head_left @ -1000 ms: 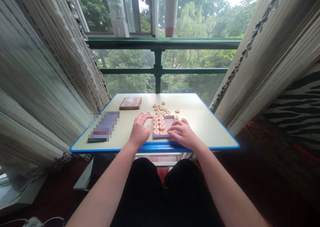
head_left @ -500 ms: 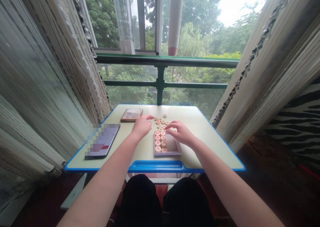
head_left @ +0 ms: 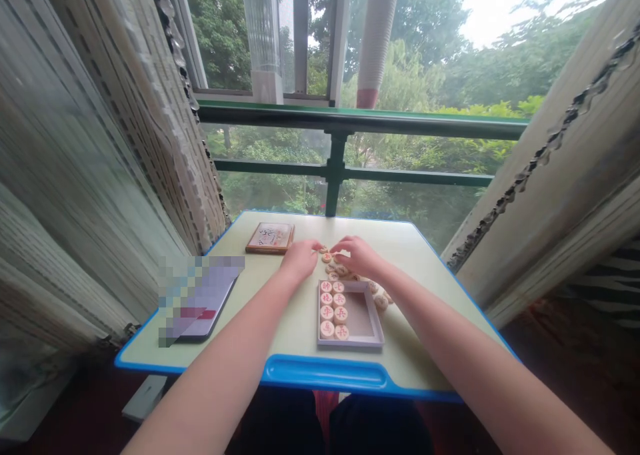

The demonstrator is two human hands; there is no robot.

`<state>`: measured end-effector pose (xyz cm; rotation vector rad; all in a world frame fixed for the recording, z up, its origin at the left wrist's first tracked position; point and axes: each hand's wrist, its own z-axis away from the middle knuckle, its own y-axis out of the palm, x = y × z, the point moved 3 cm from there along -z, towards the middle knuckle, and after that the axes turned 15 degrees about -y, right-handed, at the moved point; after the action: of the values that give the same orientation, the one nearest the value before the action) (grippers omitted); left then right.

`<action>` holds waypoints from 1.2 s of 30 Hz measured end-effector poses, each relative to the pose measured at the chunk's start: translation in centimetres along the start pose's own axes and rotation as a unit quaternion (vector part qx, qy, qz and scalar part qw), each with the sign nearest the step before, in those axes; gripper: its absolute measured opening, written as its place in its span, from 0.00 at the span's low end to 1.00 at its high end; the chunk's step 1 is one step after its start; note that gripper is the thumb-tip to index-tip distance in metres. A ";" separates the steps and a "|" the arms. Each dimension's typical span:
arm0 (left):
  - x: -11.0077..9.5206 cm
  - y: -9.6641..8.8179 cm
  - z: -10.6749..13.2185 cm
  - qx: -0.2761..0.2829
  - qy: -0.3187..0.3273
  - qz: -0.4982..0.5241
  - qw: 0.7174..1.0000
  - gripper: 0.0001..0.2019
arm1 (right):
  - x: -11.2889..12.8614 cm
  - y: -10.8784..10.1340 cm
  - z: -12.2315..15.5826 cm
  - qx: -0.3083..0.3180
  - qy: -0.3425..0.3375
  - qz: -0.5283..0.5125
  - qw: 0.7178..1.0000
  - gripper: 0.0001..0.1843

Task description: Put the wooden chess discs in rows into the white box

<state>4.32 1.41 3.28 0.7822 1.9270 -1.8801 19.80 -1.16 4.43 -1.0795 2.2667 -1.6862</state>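
My left hand (head_left: 301, 257) reaches over the table with its fingers stretched toward a wooden Chinese chess piece (head_left: 324, 249), touching or nearly touching it. Facing it from the other side is my right hand (head_left: 357, 255), fingers apart and curved over the far end of a loose group of pieces, with nothing visibly gripped. Nearer to me, a shallow box (head_left: 375, 313) holds two columns of red-lettered chess pieces (head_left: 327, 313) along its left side. The box's right part shows bare bottom. More loose pieces (head_left: 381, 301) lie by its right edge, partly behind my right forearm.
A flat framed case (head_left: 270, 237) with a decorated top lies at the table's back left. A tablet-like device (head_left: 205, 313), partly blurred, rests at the left edge. The pale table (head_left: 290, 335) has a blue rim with a molded tray (head_left: 325, 373) at the front.
The view has come closer and shifted. My left hand has moved right to the pieces, and my right hand has moved forward past the box, so the two hands are nearer each other.
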 end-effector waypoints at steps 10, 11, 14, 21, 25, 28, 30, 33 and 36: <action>-0.1 1.7 -0.1 -0.010 0.065 -0.065 0.996 0.12 | -1.8 1.9 -0.1 -0.004 -0.032 0.004 0.999 0.09; -0.2 1.8 -0.1 -0.010 0.066 -0.069 0.995 0.11 | -2.0 2.0 -0.1 -0.006 -0.030 0.001 1.000 0.08; -0.2 1.9 -0.1 -0.010 0.066 -0.077 0.995 0.11 | -2.2 2.1 -0.1 -0.007 -0.023 -0.003 1.000 0.08; 0.0 2.0 -0.3 -0.011 0.069 -0.088 0.994 0.11 | -2.4 2.3 -0.2 -0.001 -0.008 -0.003 1.000 0.11; 0.0 2.1 -0.4 -0.010 0.066 -0.100 0.993 0.12 | -2.1 2.2 -0.3 -0.004 -0.016 0.005 1.000 0.12; -0.1 2.1 -0.3 -0.006 0.065 -0.100 0.993 0.13 | -2.0 2.2 -0.4 0.001 -0.012 0.003 1.000 0.12; -0.2 2.0 -0.2 -0.008 0.065 -0.096 0.993 0.12 | -2.0 2.2 -0.4 0.004 -0.006 0.000 1.000 0.12; -0.3 1.9 -0.2 -0.006 0.060 -0.076 0.995 0.11 | -2.0 2.2 -0.4 0.003 -0.005 0.000 1.000 0.11; -0.2 1.9 -0.4 0.007 0.049 -0.046 0.998 0.09 | -2.1 2.3 -0.3 -0.001 -0.005 0.006 1.000 0.11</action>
<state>5.64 1.71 1.90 0.8168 2.0422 -1.9448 20.11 0.61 1.94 -1.0718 2.2652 -1.6697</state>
